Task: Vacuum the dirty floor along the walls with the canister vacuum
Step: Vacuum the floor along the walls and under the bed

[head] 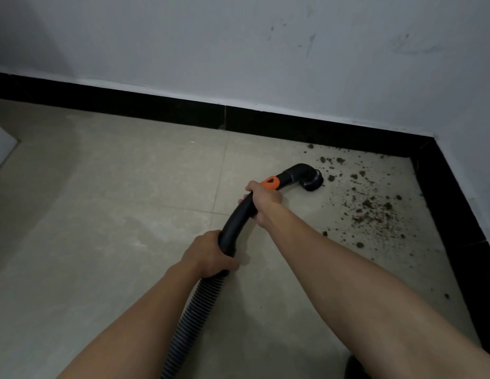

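Observation:
A black curved vacuum handle [234, 222] runs from a ribbed hose [194, 315] at the bottom up to an orange collar [270, 182] and a black elbow nozzle [306, 177]. The nozzle's mouth sits on the beige tile floor [129, 187] at the left edge of a scatter of brown dirt [375, 209] in the room corner. My right hand [265, 201] grips the handle just below the orange collar. My left hand [211, 255] grips the handle's lower end where the ribbed hose begins. The canister itself is out of view.
A black baseboard [265, 121] runs under the white wall [238, 50] and turns at the corner down the right side [457, 214]. A white object's corner [3, 149] shows at the left edge. A dark shape [353, 367] lies at the bottom edge.

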A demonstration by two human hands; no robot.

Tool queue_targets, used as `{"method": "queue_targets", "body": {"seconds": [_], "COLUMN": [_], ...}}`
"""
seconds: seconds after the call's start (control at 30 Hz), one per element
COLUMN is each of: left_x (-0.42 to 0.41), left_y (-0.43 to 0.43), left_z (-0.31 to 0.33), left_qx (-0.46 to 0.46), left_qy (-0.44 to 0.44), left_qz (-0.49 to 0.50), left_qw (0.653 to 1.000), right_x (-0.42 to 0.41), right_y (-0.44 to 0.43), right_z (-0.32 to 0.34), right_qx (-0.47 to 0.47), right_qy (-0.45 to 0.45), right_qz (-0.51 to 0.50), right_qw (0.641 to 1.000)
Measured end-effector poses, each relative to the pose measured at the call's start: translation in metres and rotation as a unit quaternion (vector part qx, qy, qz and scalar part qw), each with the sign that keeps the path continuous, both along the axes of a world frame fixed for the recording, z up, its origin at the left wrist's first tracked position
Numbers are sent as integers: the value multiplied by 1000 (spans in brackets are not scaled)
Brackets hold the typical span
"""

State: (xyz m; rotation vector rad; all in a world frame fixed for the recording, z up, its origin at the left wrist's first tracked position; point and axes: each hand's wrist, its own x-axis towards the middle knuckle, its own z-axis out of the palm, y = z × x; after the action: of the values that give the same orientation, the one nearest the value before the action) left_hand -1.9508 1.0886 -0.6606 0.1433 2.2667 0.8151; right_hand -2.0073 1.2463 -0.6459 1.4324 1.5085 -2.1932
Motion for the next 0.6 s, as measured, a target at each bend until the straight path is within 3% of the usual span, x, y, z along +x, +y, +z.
{"method": "queue_targets", "body": {"seconds": [0.23, 0.6], "left_x": [-10, -22], "left_y": [-30, 33], "left_z": [3, 3], "left_qx": [-32, 6], "left_qy": [27, 23], "left_qz": [58, 28], "left_qw": [997, 999], "right_x": [-26, -36], "right_y": [-38, 29], "right_z": [6, 3], "right_qx": [-32, 1], "right_qy": [15, 3], "right_qz": [78, 69], "right_qw": [996, 998]}}
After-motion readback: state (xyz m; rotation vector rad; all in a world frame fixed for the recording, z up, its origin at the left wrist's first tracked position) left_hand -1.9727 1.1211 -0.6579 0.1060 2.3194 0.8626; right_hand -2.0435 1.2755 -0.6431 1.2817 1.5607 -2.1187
